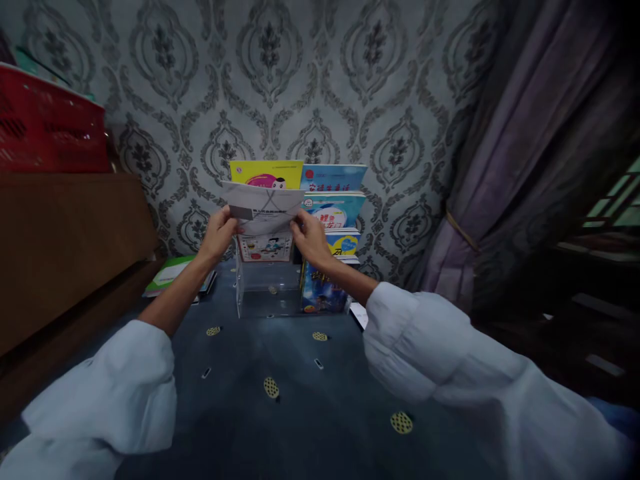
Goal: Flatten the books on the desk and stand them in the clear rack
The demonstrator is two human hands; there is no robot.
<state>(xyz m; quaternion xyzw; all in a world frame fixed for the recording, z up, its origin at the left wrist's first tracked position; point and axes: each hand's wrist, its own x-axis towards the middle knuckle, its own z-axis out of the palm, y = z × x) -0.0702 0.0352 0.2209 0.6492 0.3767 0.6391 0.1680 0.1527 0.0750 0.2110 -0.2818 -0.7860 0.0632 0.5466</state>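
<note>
A thin white booklet (273,205) with a grey block on its cover is held up by both hands. My left hand (219,233) pinches its left edge, and my right hand (311,237) grips the right edge. It overlaps the left column of a clear tiered book rack (239,287). Behind it, a yellow book (265,172) stands in the top tier, and a picture-covered book (267,248) shows below. To the right, blue books (335,177) and a dark blue book (325,290) fill the other column. The booklet's lower edge is partly hidden by my fingers.
Several books with a green cover (173,273) lie left of the rack. A brown wooden cabinet (70,240) carries a red basket (53,123) at the left. Purple-grey curtains (465,180) hang at the right. A white card (359,315) lies by the rack on the dark patterned cloth (300,427).
</note>
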